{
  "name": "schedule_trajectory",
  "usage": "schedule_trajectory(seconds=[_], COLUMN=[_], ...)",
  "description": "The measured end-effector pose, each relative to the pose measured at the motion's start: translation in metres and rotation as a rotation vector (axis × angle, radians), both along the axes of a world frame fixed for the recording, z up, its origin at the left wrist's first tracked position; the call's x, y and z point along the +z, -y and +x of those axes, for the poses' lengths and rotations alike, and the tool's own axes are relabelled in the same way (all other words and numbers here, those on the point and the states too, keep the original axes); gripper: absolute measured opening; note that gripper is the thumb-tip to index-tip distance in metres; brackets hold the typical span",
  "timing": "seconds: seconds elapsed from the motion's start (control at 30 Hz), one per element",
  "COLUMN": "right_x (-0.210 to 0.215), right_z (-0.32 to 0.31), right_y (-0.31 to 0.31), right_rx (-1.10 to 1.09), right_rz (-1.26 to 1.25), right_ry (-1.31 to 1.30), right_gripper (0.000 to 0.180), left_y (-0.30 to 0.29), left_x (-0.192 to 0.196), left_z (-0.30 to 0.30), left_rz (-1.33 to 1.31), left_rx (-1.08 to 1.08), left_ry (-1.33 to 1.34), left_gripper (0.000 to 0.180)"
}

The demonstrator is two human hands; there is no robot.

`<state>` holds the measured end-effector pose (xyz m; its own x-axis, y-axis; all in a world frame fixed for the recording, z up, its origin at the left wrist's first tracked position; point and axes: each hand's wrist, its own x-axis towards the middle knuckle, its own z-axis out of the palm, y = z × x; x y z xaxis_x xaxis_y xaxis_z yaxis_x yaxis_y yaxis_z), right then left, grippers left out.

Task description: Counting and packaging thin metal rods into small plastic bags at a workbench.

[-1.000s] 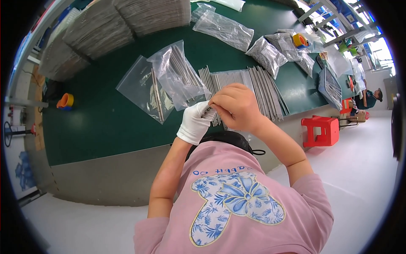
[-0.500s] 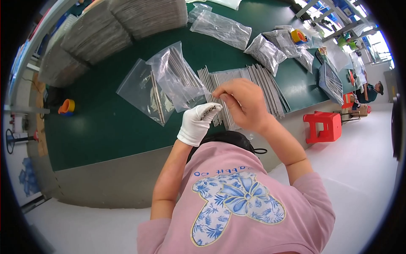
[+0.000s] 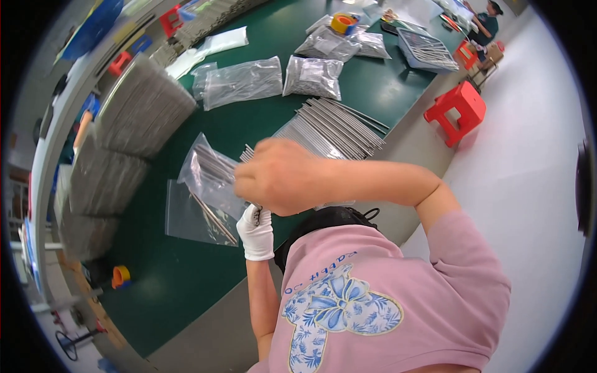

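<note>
My left hand (image 3: 255,237), in a white glove, is closed around small dark metal pieces (image 3: 257,215) that show at its upper edge. Just above it my bare right hand (image 3: 281,176) is curled with the palm down; its fingertips are blurred and partly hidden, so what they hold is unclear. Beside both hands lies a clear plastic bag (image 3: 202,163) with grey metal rods inside. Under it is a flatter clear bag (image 3: 180,214) with a few thin rods (image 3: 213,219). My right forearm partly covers a row of loose metal rods (image 3: 339,127).
Tall wrapped stacks (image 3: 146,105) line the green table's (image 3: 180,298) left side. Filled bags (image 3: 313,78), a flat clear bag (image 3: 244,82) and a tape roll (image 3: 344,23) lie farther back. A blue tray (image 3: 426,51) holds rods. Red stool (image 3: 457,112) right; a person (image 3: 485,28) beyond.
The view has turned, so the table appears swung round. My right hand has moved left across the rods, over my left hand and near the bag of rods. My left hand remains closed.
</note>
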<state>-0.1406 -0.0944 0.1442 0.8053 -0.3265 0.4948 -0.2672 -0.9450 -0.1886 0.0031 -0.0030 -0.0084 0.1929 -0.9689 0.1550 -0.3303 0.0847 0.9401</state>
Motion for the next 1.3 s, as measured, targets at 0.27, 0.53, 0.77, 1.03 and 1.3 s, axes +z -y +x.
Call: schedule_trajectory(seconds=[0.27,0.53,0.77,1.03,1.3], right_x=[0.128,-0.044,-0.114,-0.240,-0.219], right_z=[-0.089,-0.107,-0.164,-0.202,-0.155], right_y=[0.023,0.103,0.068,-0.017,0.002], right_rx=[-0.354,-0.547,-0.746,-1.328,-1.169], right_rz=[0.181,-0.351,-0.222,0.327,0.420], right_ry=[0.509,0.118,0.200,0.226,0.294], right_gripper=[0.004,0.008,0.006,0.007,0.009], left_y=[0.010,0.012,0.002,0.003,0.004], left_x=[0.000,0.013,0.022,0.022,0.018], left_z=[-0.002,-0.010,-0.008,-0.012,-0.013], left_rz=[-0.054,-0.031,-0.003,-0.020,-0.090], left_rx=[-0.082,-0.043,0.037,0.057,0.044], left_ry=[-0.205,-0.286,-0.230,-0.228,-0.239], left_gripper=[0.017,0.019,0.018,0.018,0.013])
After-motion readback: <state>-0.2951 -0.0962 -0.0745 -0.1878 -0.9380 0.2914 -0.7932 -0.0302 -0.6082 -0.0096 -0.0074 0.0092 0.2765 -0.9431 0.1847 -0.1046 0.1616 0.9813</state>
